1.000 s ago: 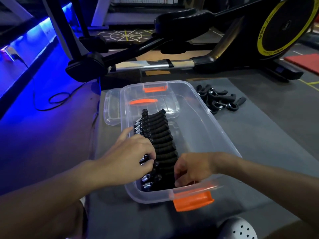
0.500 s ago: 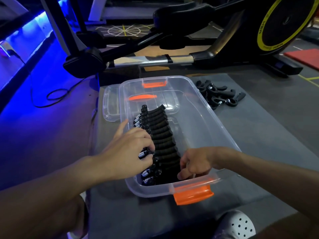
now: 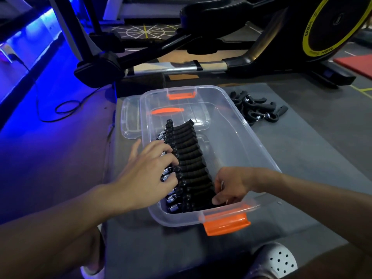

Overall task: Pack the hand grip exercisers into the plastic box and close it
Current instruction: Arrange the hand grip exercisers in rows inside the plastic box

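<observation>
A clear plastic box (image 3: 251,141) with orange latches (image 3: 225,224) stands open on a grey mat. A tight row of black hand grip exercisers (image 3: 187,150) with silver springs fills its left half. My left hand (image 3: 147,174) rests on the spring ends of the row, fingers spread and pressing down. My right hand (image 3: 231,184) is inside the box at the near end of the row, its bent fingers touching the handle tips by the near wall. A loose pile of exercisers (image 3: 253,109) lies on the mat behind the box to the right.
The clear lid (image 3: 128,121) lies partly under the box at its far left. A black exercise machine (image 3: 221,37) stands just behind the mat. A cable (image 3: 66,105) loops on the blue-lit floor at left. A white perforated shoe (image 3: 275,260) is at the bottom.
My left hand's fingers have spread further along the springs. My right hand's fingers have loosened from a tight curl and shifted slightly toward the near wall.
</observation>
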The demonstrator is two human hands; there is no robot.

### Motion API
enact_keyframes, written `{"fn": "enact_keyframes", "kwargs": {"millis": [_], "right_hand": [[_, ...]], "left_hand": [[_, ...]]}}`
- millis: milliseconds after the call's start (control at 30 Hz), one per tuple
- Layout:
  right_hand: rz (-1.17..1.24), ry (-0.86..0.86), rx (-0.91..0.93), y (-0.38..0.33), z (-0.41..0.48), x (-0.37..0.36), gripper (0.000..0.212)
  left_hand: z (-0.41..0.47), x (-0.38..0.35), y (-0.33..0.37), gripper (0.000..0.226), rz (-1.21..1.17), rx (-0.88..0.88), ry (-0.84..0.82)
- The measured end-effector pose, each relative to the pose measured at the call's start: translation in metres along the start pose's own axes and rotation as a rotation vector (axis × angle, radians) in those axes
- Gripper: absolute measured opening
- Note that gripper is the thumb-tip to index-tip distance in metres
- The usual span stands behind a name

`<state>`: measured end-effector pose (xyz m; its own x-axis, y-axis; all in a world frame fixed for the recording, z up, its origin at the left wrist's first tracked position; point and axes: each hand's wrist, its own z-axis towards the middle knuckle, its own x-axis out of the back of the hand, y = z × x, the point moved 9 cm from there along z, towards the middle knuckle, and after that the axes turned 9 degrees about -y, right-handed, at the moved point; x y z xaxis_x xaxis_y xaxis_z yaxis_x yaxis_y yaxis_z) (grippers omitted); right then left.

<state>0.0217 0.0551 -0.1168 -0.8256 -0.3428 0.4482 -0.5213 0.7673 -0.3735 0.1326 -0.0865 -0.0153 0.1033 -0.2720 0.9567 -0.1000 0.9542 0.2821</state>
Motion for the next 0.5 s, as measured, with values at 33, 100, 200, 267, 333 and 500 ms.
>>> {"fn": "enact_keyframes", "kwargs": {"millis": [33, 100, 200, 267, 333, 500], "right_hand": [[-0.015, 0.011, 0.009, -0.001, -0.001, 0.001, 0.024], [-0.121, 0.041, 0.018, -0.002, -0.001, 0.003, 0.030], [-0.200, 0.079, 0.016, -0.003, -0.002, 0.006, 0.036], [-0.170, 0.086, 0.023, -0.005, -0.005, 0.010, 0.039], [-0.154, 0.141, 0.066, -0.014, -0.011, 0.022, 0.040], [-0.285, 0.759, 0.314, -0.042, -0.064, 0.098, 0.021]], "left_hand": [[0.000, -0.001, 0.000, 0.046, -0.005, 0.005, -0.008], [0.001, -0.002, 0.000, 0.048, -0.011, 0.012, -0.018], [0.001, -0.002, -0.002, 0.050, -0.023, 0.028, -0.015], [0.001, 0.000, -0.005, 0.049, -0.032, 0.045, 0.011], [0.000, 0.005, -0.008, 0.050, -0.048, 0.077, 0.049], [-0.002, 0.009, -0.028, 0.057, -0.099, 0.339, 0.076]]}}
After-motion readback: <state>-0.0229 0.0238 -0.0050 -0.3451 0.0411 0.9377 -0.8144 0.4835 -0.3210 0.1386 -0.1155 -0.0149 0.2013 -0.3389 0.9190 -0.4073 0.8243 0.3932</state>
